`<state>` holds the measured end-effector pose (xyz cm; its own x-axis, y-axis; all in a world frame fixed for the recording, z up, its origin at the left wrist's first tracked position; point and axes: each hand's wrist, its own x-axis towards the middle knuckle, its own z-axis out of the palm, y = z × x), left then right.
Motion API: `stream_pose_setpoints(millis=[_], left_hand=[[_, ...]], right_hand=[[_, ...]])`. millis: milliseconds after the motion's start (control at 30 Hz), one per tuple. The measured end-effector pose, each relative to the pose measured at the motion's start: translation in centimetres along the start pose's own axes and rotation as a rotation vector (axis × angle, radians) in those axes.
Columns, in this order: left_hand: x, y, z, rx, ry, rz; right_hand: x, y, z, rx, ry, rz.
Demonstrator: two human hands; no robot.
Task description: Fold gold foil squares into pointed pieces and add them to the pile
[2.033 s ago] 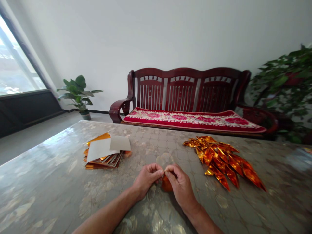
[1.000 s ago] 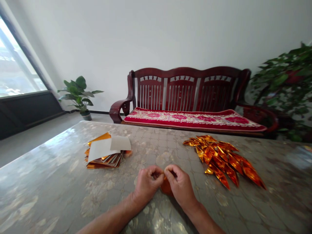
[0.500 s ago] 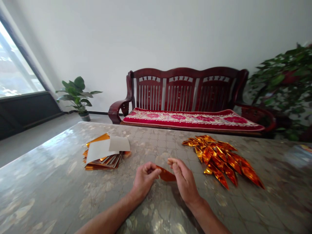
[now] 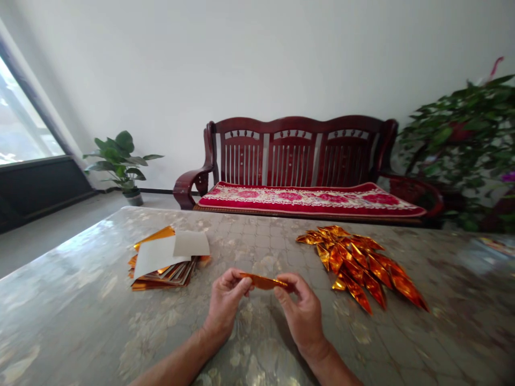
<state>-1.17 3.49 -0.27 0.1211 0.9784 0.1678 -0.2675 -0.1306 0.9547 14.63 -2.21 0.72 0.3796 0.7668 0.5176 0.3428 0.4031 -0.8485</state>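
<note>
A narrow folded piece of shiny orange-gold foil paper (image 4: pixel 264 282) stretches between my two hands above the table. My left hand (image 4: pixel 227 296) pinches its left end between thumb and fingers. At the other end, my right hand (image 4: pixel 301 308) grips it, thumb in front and fingers behind. To the left lies a stack of foil paper sheets (image 4: pixel 163 262), some with their pale backs up. On the right is a heap of pointed, folded foil pieces (image 4: pixel 358 262), glossy orange-gold.
The table (image 4: pixel 80 300) has a patterned, glossy cover. Beyond it stands a dark red wooden bench (image 4: pixel 289 124) with a red floral seat cover (image 4: pixel 322 198). Potted plants stand at left (image 4: pixel 120 155) and right (image 4: pixel 462 128). A blurred clear packet (image 4: pixel 488 257) lies at the table's right.
My right fingers, raised off the foil's upper edge before, now close on its right end. The foil piece is tipped so it looks narrower. The view has shifted slightly.
</note>
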Motion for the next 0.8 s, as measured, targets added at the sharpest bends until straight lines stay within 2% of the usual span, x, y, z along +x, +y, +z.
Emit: stream_pose_setpoints(millis=[167,333,533,800], left_hand=[[0.1,0.2,0.3,-0.028,-0.031,-0.058],[0.3,0.4,0.4,-0.077,-0.117,-0.124],[0.0,0.1,-0.1,0.008,-0.219,-0.148],[0.1,-0.6,-0.3,0.1,-0.19,-0.108]], right_hand=[[0.1,-0.3,0.1,-0.009,-0.023,-0.024],[0.3,-0.2,-0.1,-0.004,-0.025,-0.032],[0.4,-0.1,-0.1,-0.007,-0.018,0.114],[0.6,0.2,0.2,0.059,0.032,0.204]])
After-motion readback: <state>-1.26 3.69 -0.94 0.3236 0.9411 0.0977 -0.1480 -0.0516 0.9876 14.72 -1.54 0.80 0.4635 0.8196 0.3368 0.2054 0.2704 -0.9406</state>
